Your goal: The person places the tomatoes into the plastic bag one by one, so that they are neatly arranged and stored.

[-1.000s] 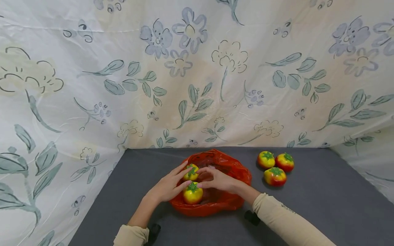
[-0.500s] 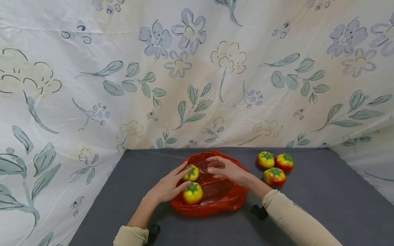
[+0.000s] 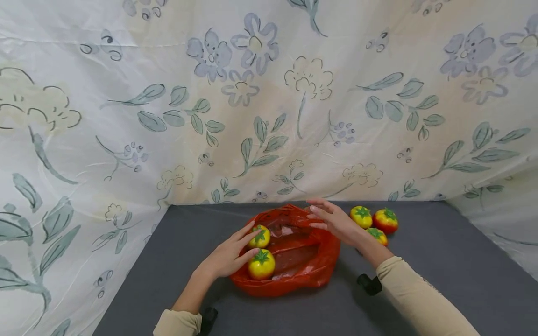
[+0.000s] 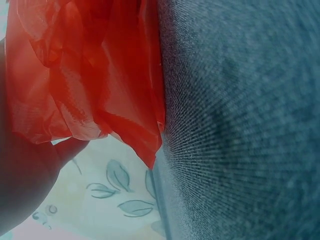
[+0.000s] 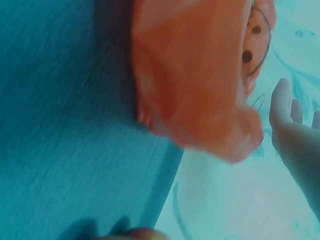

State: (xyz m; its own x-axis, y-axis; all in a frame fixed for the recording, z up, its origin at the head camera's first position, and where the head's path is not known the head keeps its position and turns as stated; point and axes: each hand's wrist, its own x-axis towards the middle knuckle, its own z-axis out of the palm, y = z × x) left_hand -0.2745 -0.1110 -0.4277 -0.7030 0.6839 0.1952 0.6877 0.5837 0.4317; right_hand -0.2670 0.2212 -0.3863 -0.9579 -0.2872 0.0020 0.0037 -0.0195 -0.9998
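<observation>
An open red plastic bag with its rim spread wide lies before me. Two yellow tomato-like fruits with green leafy tops sit inside at its left: a rear fruit and a front fruit. My left hand reaches over the bag's left rim, fingers stretched toward the rear fruit and thumb at the front one. Red plastic hides most of that hand in the left wrist view. Above the bag's right rear rim is my right hand, its fingers loosely extended and nothing in them.
Right of the bag are three more fruits: a yellow one, a redder one and a third partly covered by my right forearm. A floral cloth hangs behind the dark grey table.
My right hand has left the fruits in the bag and moved right and back past the bag's rim, toward the three outside fruits. The left hand has stayed in place.
</observation>
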